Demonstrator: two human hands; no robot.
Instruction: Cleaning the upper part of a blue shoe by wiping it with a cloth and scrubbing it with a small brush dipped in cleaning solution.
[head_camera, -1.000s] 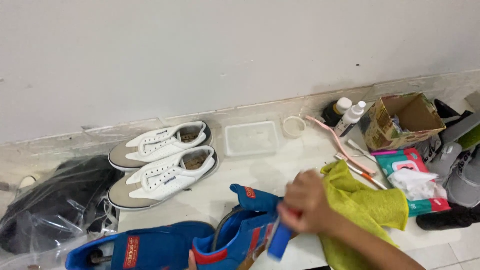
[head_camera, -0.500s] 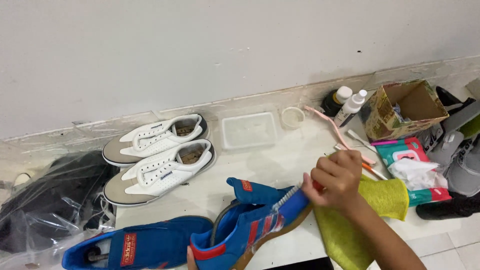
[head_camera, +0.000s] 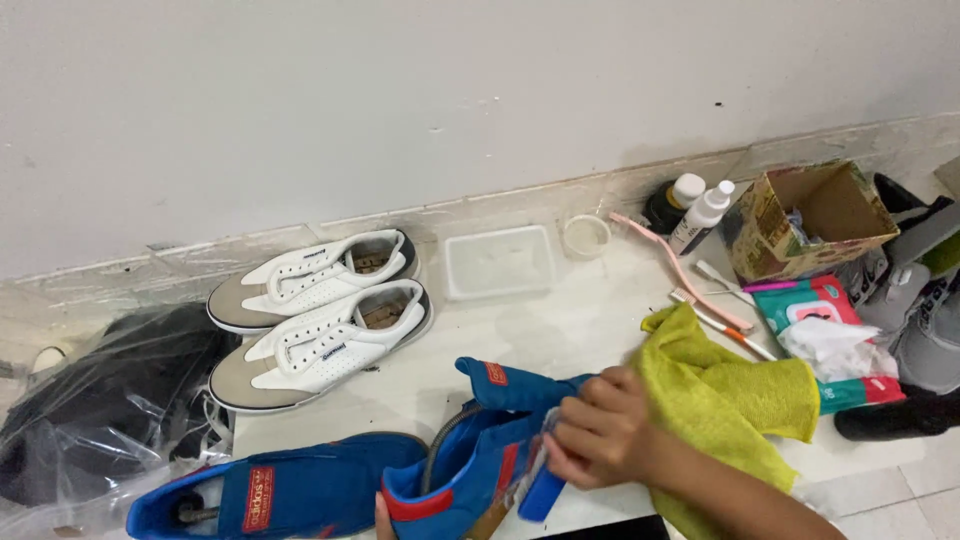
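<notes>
blue sneaker, just beside the yellow cloth, is scrubbed by the right hand pinching a blue brush; left hand barely visible, grip untellable.

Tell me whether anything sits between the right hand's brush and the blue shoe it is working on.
Nothing visible does. The right hand grips the blue brush, which lies directly against the side of the blue shoe. The yellow cloth lies to the right of the hand, not between. Only a fingertip of the left hand shows, at the shoe's heel.
</notes>
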